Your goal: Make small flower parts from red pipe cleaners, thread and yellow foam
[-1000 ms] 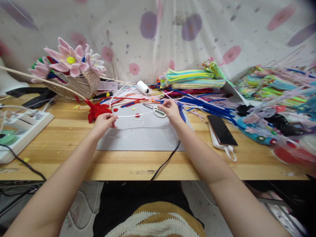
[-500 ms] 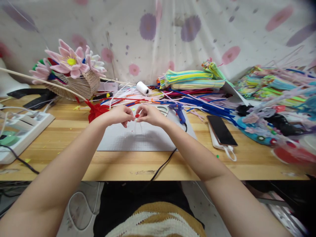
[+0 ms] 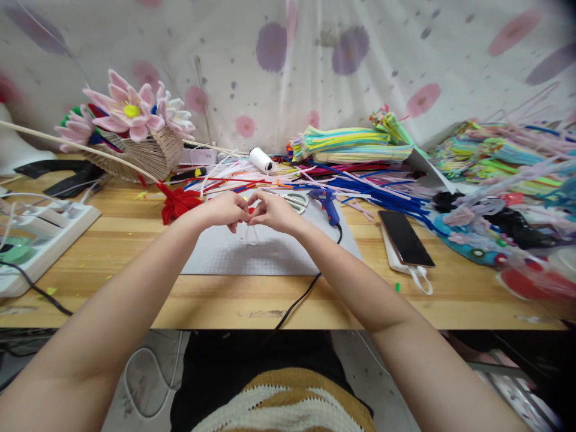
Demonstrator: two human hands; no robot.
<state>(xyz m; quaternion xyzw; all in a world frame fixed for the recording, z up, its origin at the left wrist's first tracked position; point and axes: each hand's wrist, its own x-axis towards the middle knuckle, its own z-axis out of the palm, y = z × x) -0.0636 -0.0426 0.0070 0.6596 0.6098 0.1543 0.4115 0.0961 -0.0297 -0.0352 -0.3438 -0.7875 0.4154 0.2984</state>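
Over the grey cutting mat (image 3: 216,258), my left hand (image 3: 227,211) and my right hand (image 3: 273,212) meet at the fingertips. Between them is a small red piece (image 3: 251,210), mostly covered by the fingers; both hands pinch at it. Thin whitish strands (image 3: 252,234) hang below it, too faint to name. A red fuzzy flower (image 3: 180,203) lies just left of my left hand. Beyond my right hand are scissors (image 3: 297,203) and a blue glue gun (image 3: 327,205) on the mat's far right part.
A phone (image 3: 405,238) rests on a white power bank at right. Pipe cleaners (image 3: 355,147) are heaped along the back, near a white thread spool (image 3: 261,160). A basket of pink flowers (image 3: 130,114) and a power strip (image 3: 49,246) stand left. The glue gun's black cord (image 3: 299,300) crosses the table's front edge.
My fingertips have closed in around the small red piece, which is more hidden now. The view has shifted slightly; the things on the table lie as before.
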